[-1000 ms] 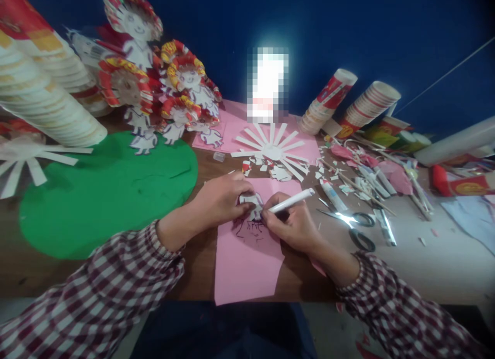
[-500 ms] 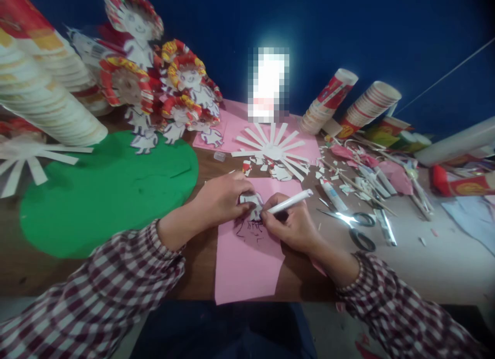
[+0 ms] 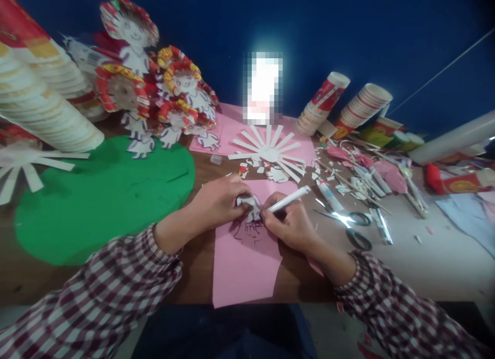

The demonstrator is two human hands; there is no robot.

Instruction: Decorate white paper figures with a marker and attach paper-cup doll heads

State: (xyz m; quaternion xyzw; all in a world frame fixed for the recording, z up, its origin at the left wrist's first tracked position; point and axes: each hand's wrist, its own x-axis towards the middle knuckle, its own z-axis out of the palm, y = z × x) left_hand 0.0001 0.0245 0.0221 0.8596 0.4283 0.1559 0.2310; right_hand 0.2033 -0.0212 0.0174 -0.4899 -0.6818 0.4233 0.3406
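Observation:
Over a pink sheet (image 3: pixel 247 276) at the table's front, my left hand (image 3: pixel 220 199) pinches a small white paper cutout (image 3: pixel 251 206) with a dark outline. My right hand (image 3: pixel 288 219) is closed on a white marker (image 3: pixel 290 198), its rear end pointing up to the right. The marker's tip is hidden by my fingers, close to the cutout's right edge. Dark pen strokes show on the pink sheet just below the cutout.
White paper scraps and a fringed paper disc (image 3: pixel 269 153) lie behind my hands. Scissors (image 3: pixel 348 222) are at the right. A green oval sheet (image 3: pixel 104 204), stacked cups (image 3: pixel 50 101) and decorated paper figures (image 3: pixel 135 34) stand or lie at the left.
The whole view has shifted slightly. My hands keep nearly the same pose on the cutout and marker, with slightly more dark lines showing along the cutout.

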